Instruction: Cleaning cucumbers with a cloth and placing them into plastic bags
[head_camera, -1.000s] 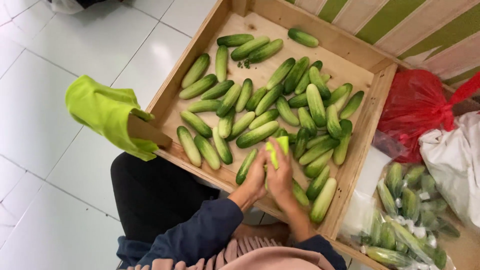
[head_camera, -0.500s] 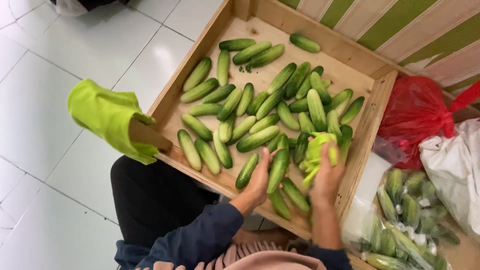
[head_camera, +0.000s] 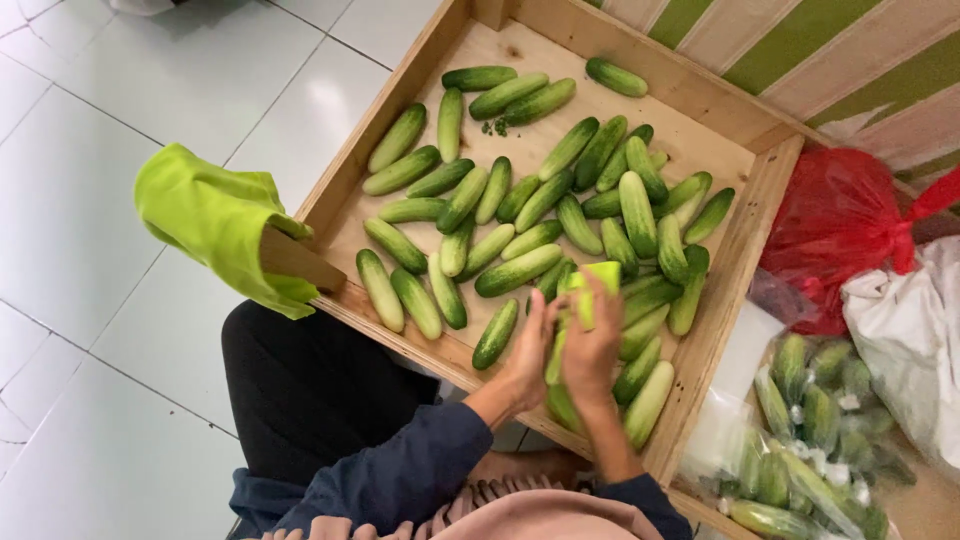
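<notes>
A shallow wooden tray (head_camera: 750, 230) holds several green cucumbers (head_camera: 520, 268) in loose rows. At its near edge my left hand (head_camera: 525, 348) grips one cucumber (head_camera: 555, 362) by its side. My right hand (head_camera: 592, 345) presses a small light green cloth (head_camera: 598, 283) around the upper end of that same cucumber. The two hands sit close together, just above the cucumbers at the tray's near right corner. My dark blue sleeves and black-clad leg show below the tray.
A bright green cloth (head_camera: 210, 222) hangs over the tray's near left corner post. To the right lie a red plastic bag (head_camera: 845, 235), a white sack (head_camera: 910, 335) and a clear bag of cucumbers (head_camera: 800, 455). White floor tiles (head_camera: 90, 200) lie to the left.
Half a second ago my right hand had swung right with the cloth while the left rested on the tray's cucumbers. Now both hands have come back together around one cucumber.
</notes>
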